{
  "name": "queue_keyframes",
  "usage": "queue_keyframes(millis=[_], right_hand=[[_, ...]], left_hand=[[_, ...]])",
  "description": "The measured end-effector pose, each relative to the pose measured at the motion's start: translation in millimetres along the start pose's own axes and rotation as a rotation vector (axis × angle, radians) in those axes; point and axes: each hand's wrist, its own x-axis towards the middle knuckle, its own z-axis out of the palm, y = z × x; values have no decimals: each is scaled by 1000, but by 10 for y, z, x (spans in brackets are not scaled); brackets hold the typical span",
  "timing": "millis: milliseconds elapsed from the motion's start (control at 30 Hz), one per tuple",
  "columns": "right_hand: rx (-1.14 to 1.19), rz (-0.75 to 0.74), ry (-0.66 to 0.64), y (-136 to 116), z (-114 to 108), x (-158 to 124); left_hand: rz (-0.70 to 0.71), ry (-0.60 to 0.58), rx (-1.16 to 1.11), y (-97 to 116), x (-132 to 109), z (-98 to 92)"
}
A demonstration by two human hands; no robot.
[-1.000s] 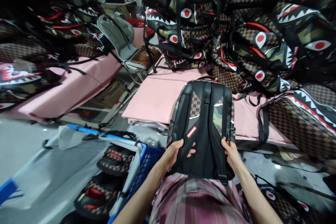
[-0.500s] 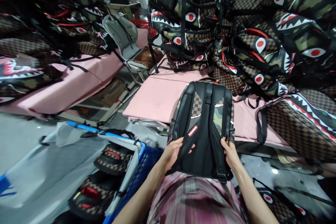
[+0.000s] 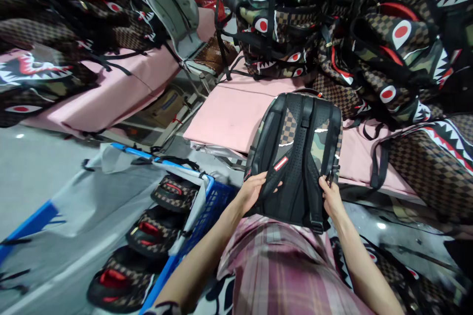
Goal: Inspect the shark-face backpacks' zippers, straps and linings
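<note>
A black backpack (image 3: 288,177) with checkered and camouflage panels stands tilted before me, its padded back and shoulder straps facing up toward me. My left hand (image 3: 254,191) is closed around its left strap, near a small red label (image 3: 281,163). On the other side, my right hand (image 3: 330,194) pinches the right strap's edge. The backpack's lower end is close against my plaid clothing (image 3: 288,266), and its top overlaps the pink-covered table (image 3: 229,113).
Shark-face backpacks (image 3: 399,59) are piled on the table's far and right sides. At left stands a blue basket (image 3: 207,211) with a pale liner and several checkered bags (image 3: 155,231). A grey chair (image 3: 177,19) is behind; more bags (image 3: 388,266) lie low at right.
The view has tilted down and shifted left, so the surroundings sit differently in it. Both hands keep their hold on the backpack straps. The distant person is out of view.
</note>
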Motion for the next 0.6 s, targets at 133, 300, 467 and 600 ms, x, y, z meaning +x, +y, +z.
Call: queue_keyframes(millis=[133,300,467,600], right_hand=[[1,-8,17,-9,7,1],[4,12,21,16,22,12],[43,-8,53,-105,40,-67],[105,-41,52,-449,1,-11]], left_hand=[[-6,3,-7,2,4,-8],[-8,10,-2,-8,23,8],[-27,109,196,114,-33,126],[37,212,532,525,75,128]])
